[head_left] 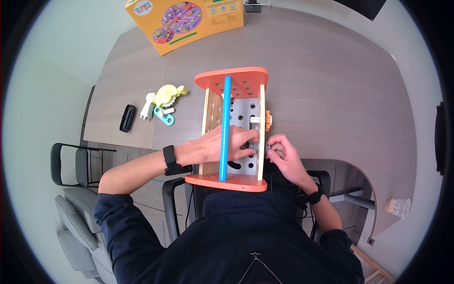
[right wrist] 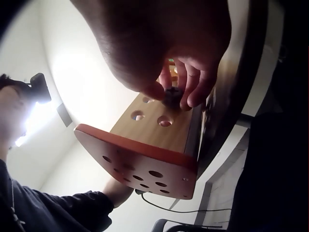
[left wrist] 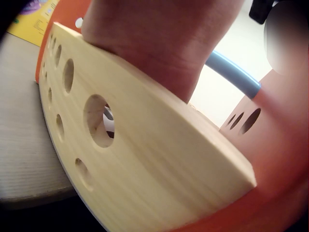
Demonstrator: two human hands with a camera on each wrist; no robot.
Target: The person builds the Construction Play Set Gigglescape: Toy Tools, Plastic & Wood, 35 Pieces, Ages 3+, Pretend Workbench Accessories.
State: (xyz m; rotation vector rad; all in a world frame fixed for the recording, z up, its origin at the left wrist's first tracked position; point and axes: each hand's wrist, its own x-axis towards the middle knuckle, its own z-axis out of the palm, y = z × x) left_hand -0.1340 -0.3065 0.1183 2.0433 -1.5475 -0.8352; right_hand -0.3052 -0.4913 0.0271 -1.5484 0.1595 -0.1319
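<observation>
A toy toolbox with orange end boards (head_left: 231, 77), light wood sides (head_left: 261, 102) and a blue bar handle (head_left: 226, 128) sits at the person's lap, against the table edge. My left hand (head_left: 236, 143) reaches in under the handle, fingers and thumb bent against the inside of the right wooden side; whether they pinch something I cannot tell. Outside that same side, my right hand (head_left: 286, 157) pinches a dark grey toy screw (right wrist: 173, 98) with a cross-shaped slot, at the panel. An orange toy nut (head_left: 268, 120) and a white bolt (head_left: 255, 119) sit farther along this side.
Left of the toolbox lie yellow toy pieces (head_left: 166, 96), a turquoise link (head_left: 164, 117) and a black case (head_left: 127, 118). A yellow product box (head_left: 189, 23) stands at the table's back left. A paper cup (head_left: 397, 207) is at far right.
</observation>
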